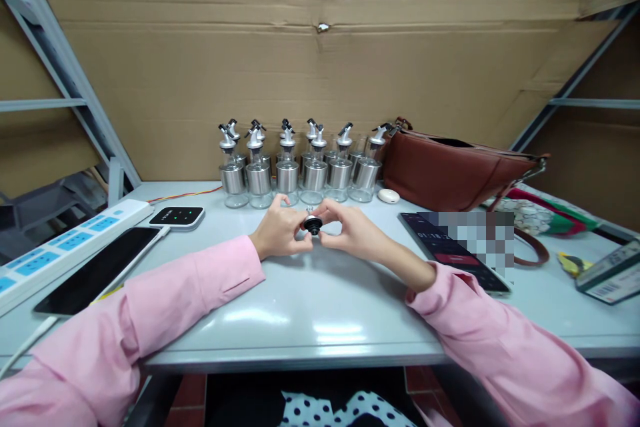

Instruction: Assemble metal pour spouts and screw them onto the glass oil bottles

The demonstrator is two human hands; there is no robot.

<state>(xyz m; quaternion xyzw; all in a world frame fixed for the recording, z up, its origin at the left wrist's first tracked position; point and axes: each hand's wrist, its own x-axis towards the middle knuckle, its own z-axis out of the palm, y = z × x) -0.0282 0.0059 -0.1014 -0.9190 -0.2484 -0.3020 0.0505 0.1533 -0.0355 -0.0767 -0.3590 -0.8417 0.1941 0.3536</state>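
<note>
My left hand (278,230) and my right hand (349,229) meet at the middle of the grey table (310,307), both in pink sleeves. Between their fingertips they pinch a small black round pourer cap (313,225) with a bit of silver metal on top. It is held just above the tabletop. Right behind the hands stand several glass oil bottles (300,170) with steel bands and silver-black pour spouts, lined up in rows.
A brown leather bag (450,170) lies at the back right, with a small white oval object (389,195) before it. A dark tablet (453,250) lies right of my hands. At the left are a phone (95,272), a white power strip (60,247) and a small black device (177,216).
</note>
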